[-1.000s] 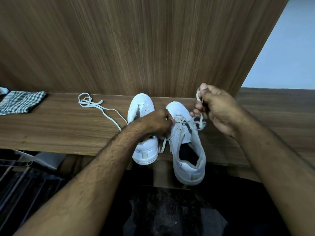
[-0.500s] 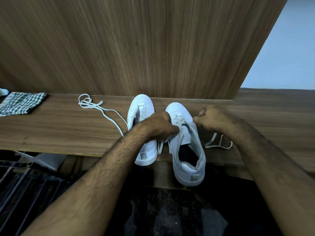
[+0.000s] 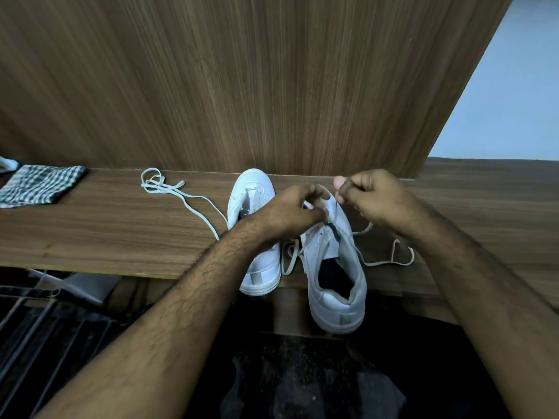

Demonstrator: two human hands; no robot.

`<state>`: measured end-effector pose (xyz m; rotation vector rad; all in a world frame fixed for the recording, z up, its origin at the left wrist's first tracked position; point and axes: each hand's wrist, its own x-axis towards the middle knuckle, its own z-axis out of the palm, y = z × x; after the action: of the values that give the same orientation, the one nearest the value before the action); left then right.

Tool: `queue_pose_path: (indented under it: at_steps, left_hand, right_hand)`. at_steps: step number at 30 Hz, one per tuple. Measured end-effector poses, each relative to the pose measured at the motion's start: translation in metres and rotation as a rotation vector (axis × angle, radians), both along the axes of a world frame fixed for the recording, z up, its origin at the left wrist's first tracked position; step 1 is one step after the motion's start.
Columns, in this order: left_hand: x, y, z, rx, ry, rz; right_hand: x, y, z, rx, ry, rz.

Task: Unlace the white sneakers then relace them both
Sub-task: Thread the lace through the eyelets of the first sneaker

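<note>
Right sneaker [image 3: 334, 267]: on the wooden shelf [image 3: 106, 234], heel hanging over the near edge, toe hidden under both hands. Near eyelets look bare, tongue loose; far eyelets out of sight.
Its lace [image 3: 390, 261]: partly out. One slack end curls on the shelf just right of the shoe, another droops between the two shoes.
Left hand [image 3: 290, 211]: fingers curled at the forefoot, pinching the upper or the lace there; which one I cannot tell.
Right hand [image 3: 372, 196]: closed into a loose fist just past the toe, thumb on top, apparently nipping the lace; the strand inside the fingers is not clearly visible.
Left sneaker [image 3: 257, 237]: touching the right one, toe toward the panel, no lace in its visible eyelets.
Loose lace [image 3: 169, 189]: lying in a heap to the far left of the shoes, tail running back toward the left sneaker. Probably that shoe's lace.
Progress, my reading: one shoe unlaced, second shoe nearly so. Left to do: free the last crossings, then relace both.
Surroundings: wood-grain back panel [image 3: 242, 86]; checked cloth [image 3: 39, 186] at the shelf's far-left end, well apart.
</note>
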<state>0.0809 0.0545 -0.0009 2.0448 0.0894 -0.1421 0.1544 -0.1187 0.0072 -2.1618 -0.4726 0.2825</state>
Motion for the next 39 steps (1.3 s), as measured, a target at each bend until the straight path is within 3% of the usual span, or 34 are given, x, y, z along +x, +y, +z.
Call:
queue_pose_path:
  at_steps: [4,6,9,11,12,14,16,18,19,22,26,29,36,37,39]
  left_hand:
    - [0.006,-0.022,0.007,-0.463,0.01,-0.046]
    - [0.009,-0.025,0.016,-0.72,-0.041,0.011]
    - [0.013,-0.011,0.02,-1.166,-0.128,0.173]
    - [0.02,0.001,0.016,-1.256,-0.22,0.314]
    - [0.021,0.005,0.015,-1.207,-0.255,0.405]
    - [0.025,0.01,0.013,-0.919,-0.272,0.523]
    - [0.02,0.01,0.012,-0.407,-0.217,0.502]
    - [0.016,0.016,0.001,0.175,-0.156,0.334]
    - [0.014,0.018,-0.002,0.335,-0.134,0.222]
    - [0.012,0.013,-0.004,0.292,-0.103,0.072]
    - [0.02,0.017,-0.004,0.371,-0.156,0.338]
    - [0.026,0.034,-0.009,0.425,-0.088,0.48]
    - [0.02,0.029,-0.01,0.606,-0.018,0.219]
    - [0.018,0.027,-0.007,0.619,-0.029,0.221]
    - [0.014,0.022,-0.002,0.625,-0.08,0.238]
  right_hand:
    - [-0.013,0.007,0.016,0.445,0.082,0.013]
    - [-0.013,0.005,0.02,0.545,0.135,-0.071]
    - [-0.006,-0.001,0.015,0.475,0.178,-0.205]
    - [-0.004,-0.005,0.009,0.308,0.153,-0.17]
    - [-0.005,-0.007,0.006,0.223,0.134,-0.122]
    - [-0.008,-0.007,0.004,0.123,0.121,-0.047]
    - [-0.011,-0.003,0.006,0.167,0.152,-0.011]
    - [-0.013,0.001,0.013,0.266,0.189,0.003]
    - [-0.015,0.002,0.015,0.292,0.194,0.006]
    - [-0.016,0.001,0.017,0.305,0.195,0.029]
    - [-0.014,0.002,0.018,0.422,0.259,0.004]
    - [-0.011,0.0,0.02,0.584,0.328,-0.035]
    - [-0.011,0.0,0.022,0.698,0.355,-0.008]
    - [-0.012,0.001,0.02,0.614,0.239,-0.055]
    - [-0.009,-0.002,0.013,0.136,-0.192,-0.087]
